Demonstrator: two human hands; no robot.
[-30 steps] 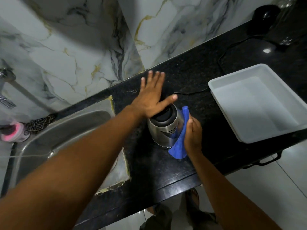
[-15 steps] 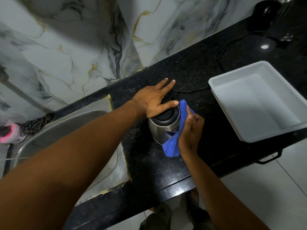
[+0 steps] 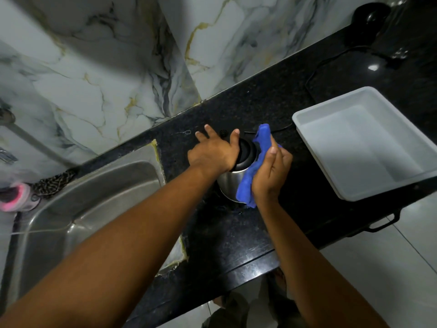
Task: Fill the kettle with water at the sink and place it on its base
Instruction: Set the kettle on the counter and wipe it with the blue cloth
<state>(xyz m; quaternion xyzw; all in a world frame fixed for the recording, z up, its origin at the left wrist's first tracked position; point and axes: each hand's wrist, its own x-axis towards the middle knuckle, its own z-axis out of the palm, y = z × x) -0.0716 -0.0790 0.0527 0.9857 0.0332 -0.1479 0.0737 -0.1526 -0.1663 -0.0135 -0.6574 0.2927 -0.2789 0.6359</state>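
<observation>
A steel kettle (image 3: 230, 183) with a black lid stands on the black counter (image 3: 236, 233), just right of the sink (image 3: 94, 209). My left hand (image 3: 212, 153) rests on the kettle's top and left side, fingers curled over the lid. My right hand (image 3: 270, 175) presses a blue cloth (image 3: 250, 178) against the kettle's right side. A black cord runs from behind the kettle toward the back right. The kettle's base is hidden under it, if it is there.
A white plastic tray (image 3: 369, 147) sits on the counter to the right. A pink scrubber (image 3: 16, 196) lies at the sink's left rim. A dark round object (image 3: 369, 13) stands at the far right back. Marble wall behind.
My left hand went from flat and spread above the lid to curled down onto the kettle's top. My right hand slid the blue cloth up along the kettle's right side.
</observation>
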